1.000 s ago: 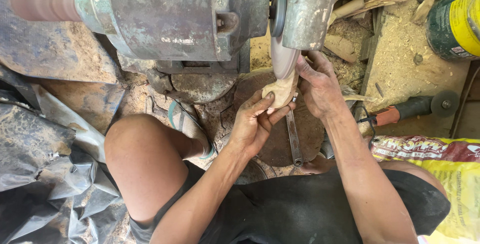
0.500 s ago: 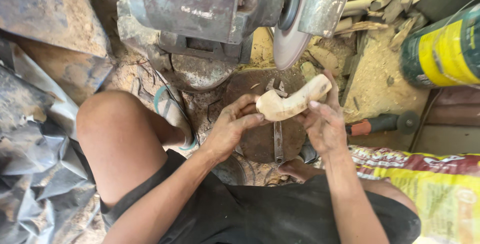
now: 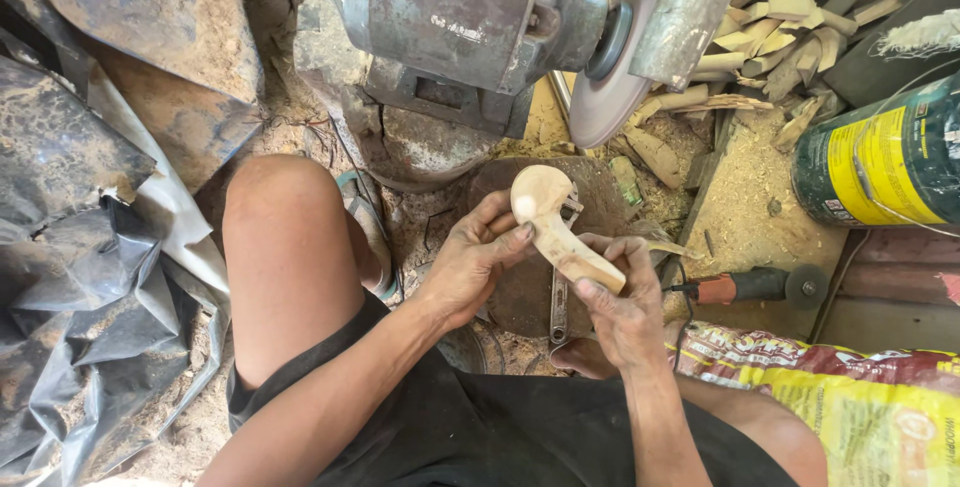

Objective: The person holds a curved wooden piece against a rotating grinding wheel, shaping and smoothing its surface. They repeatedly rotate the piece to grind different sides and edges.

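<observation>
Spoon (image 3: 556,227) lowered, between hands (image 3: 545,282)

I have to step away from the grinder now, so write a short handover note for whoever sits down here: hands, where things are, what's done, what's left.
Left hand: holds the bowl end of the wooden spoon, thumb on its rim.
Right hand: grips the spoon's handle end.
Spoon: raised over the round block, clear of the grinder disc, bowl facing up.
Nearby: a wrench on the block, a small angle grinder to the right on the floor, wood offcuts behind the disc.
Done: bowl and curved handle are roughed out.
Left: probably more smoothing; the surface looks bare and unfinished.
</observation>
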